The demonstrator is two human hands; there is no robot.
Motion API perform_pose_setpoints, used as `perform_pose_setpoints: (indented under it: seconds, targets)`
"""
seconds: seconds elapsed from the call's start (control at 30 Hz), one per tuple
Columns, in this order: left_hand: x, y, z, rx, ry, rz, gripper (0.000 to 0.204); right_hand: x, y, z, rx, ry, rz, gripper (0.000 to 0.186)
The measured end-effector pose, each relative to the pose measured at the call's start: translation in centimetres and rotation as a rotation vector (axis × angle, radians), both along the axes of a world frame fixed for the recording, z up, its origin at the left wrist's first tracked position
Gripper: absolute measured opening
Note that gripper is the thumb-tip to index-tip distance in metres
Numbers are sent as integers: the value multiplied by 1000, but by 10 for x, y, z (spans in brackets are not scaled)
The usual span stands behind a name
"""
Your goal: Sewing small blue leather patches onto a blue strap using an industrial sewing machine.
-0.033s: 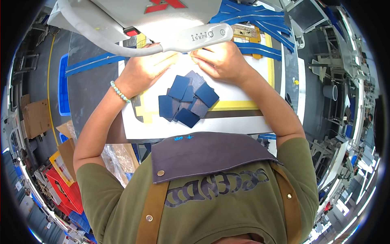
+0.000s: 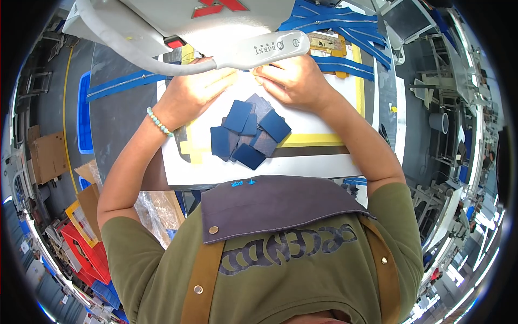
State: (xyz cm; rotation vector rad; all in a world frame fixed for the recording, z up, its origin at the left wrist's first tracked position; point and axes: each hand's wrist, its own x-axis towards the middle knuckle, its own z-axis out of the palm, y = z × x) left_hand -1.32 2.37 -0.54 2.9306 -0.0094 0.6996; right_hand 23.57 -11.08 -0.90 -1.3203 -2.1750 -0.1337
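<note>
My left hand, with a beaded bracelet, and my right hand are at a white machine, fingers bent toward each other beneath a pale lamp on a curved arm. A sliver of blue shows between them; what their fingertips grip is hidden. Below them a loose pile of dark blue rounded-corner patches lies on a white board marked with yellow strips.
Blue zipper strips lie left and at the back right, near wooden-looking jigs. A blue bin, cardboard boxes and red crates are on the left. Shelving and a grey cylinder are on the right.
</note>
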Motion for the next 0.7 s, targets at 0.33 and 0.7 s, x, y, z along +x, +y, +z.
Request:
perform_pose_setpoints:
  seconds: [0.33,0.7]
  targets:
    - [6,4,-1,-144,21,10,31,5,-1,4,75,91,-94,22]
    - [6,5,-10,-138,73,30,35,5,3,-1,-12,28,40,29]
